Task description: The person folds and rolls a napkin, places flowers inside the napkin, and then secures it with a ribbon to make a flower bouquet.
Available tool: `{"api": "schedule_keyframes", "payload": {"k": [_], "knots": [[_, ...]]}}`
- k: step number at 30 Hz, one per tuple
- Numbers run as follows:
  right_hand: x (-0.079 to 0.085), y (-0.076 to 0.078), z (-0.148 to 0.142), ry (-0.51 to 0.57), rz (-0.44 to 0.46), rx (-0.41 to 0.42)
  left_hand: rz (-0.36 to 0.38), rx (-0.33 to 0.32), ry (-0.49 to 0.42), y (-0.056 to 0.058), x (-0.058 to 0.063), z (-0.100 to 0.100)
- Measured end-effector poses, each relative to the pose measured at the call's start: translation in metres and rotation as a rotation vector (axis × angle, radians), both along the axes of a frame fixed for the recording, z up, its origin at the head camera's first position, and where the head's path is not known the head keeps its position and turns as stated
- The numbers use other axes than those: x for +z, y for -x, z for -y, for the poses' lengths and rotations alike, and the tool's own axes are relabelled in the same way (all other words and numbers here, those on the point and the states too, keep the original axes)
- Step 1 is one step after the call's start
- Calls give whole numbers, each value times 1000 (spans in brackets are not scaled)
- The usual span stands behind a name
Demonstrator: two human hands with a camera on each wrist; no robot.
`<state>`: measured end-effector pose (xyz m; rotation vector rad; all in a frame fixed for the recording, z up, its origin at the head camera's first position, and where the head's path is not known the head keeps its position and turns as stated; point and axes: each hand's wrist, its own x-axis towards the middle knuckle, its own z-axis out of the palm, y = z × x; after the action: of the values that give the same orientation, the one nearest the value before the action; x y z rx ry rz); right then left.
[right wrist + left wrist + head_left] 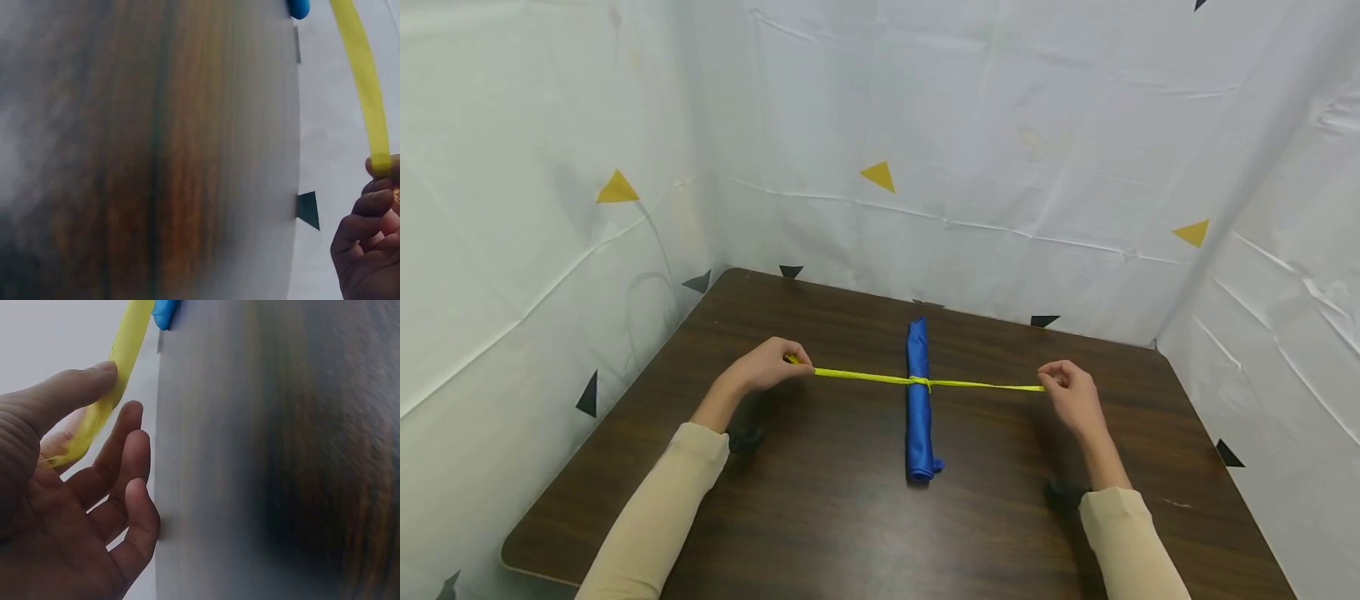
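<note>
A rolled blue cloth (919, 425) lies lengthwise on the dark wooden table (820, 500), and a yellow ribbon (857, 376) is looped and crossed around its middle. Both ribbon ends stretch outward, nearly straight, to either side. My left hand (772, 364) pinches the left end between thumb and forefinger; in the left wrist view its other fingers (139, 515) are bent loosely. The right end is pinched by my right hand (1071, 396), with the ribbon (364, 75) running up from the fingertips in the right wrist view.
White sheeting (970, 125) hangs behind the table and along both sides, with yellow triangles (880, 176) and black triangles (1044, 321) on it. The table's far edge lies close to the back sheet.
</note>
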<state>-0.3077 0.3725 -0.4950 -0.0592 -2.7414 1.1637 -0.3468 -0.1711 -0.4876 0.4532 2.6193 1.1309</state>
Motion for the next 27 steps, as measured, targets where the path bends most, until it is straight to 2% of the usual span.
{"api": "schedule_keyframes", "payload": {"k": [8, 21, 27], "knots": [[-3, -6, -11, -46, 57, 38, 2, -22, 24, -6, -7, 9], [-4, -10, -22, -46, 135, 66, 23, -21, 76, -7, -9, 11], [-3, -14, -24, -31, 190, 76, 21, 8, 69, -6, -9, 9]]}}
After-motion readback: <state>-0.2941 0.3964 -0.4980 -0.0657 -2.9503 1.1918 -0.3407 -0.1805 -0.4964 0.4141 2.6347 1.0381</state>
